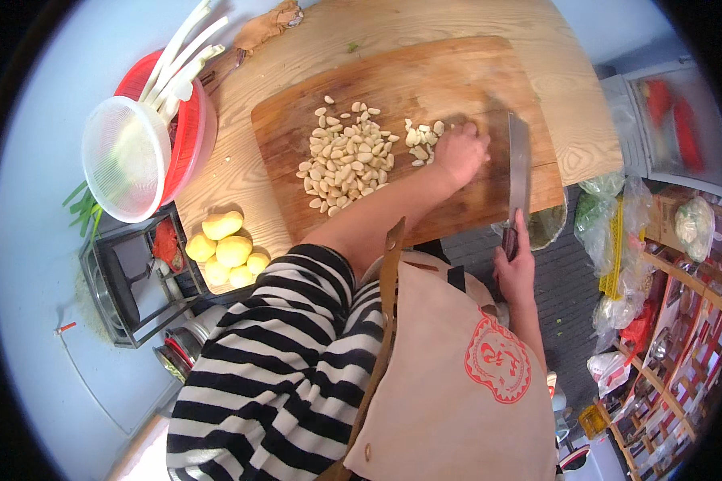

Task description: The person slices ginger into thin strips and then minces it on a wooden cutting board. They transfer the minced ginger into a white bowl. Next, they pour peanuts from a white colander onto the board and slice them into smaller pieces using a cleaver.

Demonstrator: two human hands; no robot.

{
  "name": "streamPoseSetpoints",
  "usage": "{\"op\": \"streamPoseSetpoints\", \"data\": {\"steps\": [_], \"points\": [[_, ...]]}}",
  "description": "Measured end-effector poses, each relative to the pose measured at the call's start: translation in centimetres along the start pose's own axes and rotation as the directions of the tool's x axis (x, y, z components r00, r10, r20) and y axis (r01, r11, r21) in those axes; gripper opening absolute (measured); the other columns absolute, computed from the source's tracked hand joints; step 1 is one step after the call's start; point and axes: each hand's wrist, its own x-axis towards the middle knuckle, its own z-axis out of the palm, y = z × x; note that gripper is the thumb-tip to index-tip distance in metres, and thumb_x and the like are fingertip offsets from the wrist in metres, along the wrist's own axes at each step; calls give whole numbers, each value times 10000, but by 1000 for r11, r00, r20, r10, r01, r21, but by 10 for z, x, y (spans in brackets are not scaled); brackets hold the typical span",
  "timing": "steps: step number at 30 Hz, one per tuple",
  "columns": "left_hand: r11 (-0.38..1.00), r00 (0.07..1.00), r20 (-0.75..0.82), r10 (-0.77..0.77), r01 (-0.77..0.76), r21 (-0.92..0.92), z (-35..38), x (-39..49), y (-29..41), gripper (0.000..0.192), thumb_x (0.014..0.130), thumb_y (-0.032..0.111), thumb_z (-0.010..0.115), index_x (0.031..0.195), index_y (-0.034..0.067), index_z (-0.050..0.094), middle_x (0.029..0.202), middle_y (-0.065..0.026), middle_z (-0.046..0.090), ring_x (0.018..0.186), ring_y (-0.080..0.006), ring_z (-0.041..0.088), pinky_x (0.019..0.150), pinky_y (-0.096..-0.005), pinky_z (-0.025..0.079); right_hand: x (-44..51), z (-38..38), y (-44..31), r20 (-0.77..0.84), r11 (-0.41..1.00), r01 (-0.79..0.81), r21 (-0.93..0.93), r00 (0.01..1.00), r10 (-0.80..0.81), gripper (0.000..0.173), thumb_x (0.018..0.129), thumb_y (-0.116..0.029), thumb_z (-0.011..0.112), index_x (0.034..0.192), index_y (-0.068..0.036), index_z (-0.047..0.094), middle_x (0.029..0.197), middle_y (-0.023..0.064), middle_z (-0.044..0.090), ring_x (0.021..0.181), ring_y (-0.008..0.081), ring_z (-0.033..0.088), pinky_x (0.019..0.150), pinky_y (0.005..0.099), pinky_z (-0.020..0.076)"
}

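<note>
My right hand (514, 264) grips the dark handle of a cleaver (519, 162). Its broad metal blade is over the right part of a wooden cutting board (457, 72). To the left of the blade, my left hand (464, 155) rests low over the board with its fingers bent. What may lie under those fingers is hidden. Close by it on the left is a small group of garlic pieces (420, 139), some of them cut or crushed. A larger heap of peeled garlic cloves (349, 156) covers the board's left half, partly bordered by my left forearm.
Several peeled potatoes (233, 249) sit at the wooden table's (577, 108) near left corner. A red basket (186, 144), a white plastic strainer (126, 159) and long white stalks (180, 66) are at the left edge. A bin (550, 227) stands below the board's right corner, and shelving (680, 324) is at the right.
</note>
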Motion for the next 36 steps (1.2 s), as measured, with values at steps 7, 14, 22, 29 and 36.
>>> {"op": "streamPoseSetpoints", "data": {"steps": [7,14,22,29,36], "points": [[903,963,-238,-130,214,372,-86,-18,-121,232,841,138,569,1058,58,591,1040,-179,577,957,-368,580,821,-462,492,21,43,47,130,771,40,-636,990,55,849,805,-146,586,1515,-204,122,1066,238,644,799,428,647,662,499,526],[881,920,-78,-384,390,267,-103,-27,-152,229,822,99,583,1048,74,557,1073,-199,545,988,-396,593,826,-473,500,16,30,16,178,964,213,160,954,-240,843,789,-30,529,1520,-174,134,733,173,569,499,266,562,457,345,467],[972,992,-59,-112,97,-213,-73,-17,-48,222,799,57,631,1012,85,579,1003,-143,587,927,-335,600,806,-410,500,19,43,-35,359,405,-238,883,898,-255,568,818,-139,587,1327,-71,342,646,41,436,404,119,446,365,246,407],[986,996,41,82,-76,-148,-4,-10,6,199,789,64,609,965,-10,551,984,-200,543,931,-378,575,810,-464,490,8,24,-22,121,712,-34,701,990,-73,645,803,-38,557,1405,-92,330,680,56,487,420,117,457,381,234,408],[957,948,-268,172,-225,-181,-17,-10,-24,212,789,76,567,980,-15,583,1000,-190,565,976,-363,563,808,-441,490,10,20,23,-150,882,359,-305,896,-417,825,791,-54,606,1504,-166,207,1117,267,600,815,421,642,631,455,520]]}}
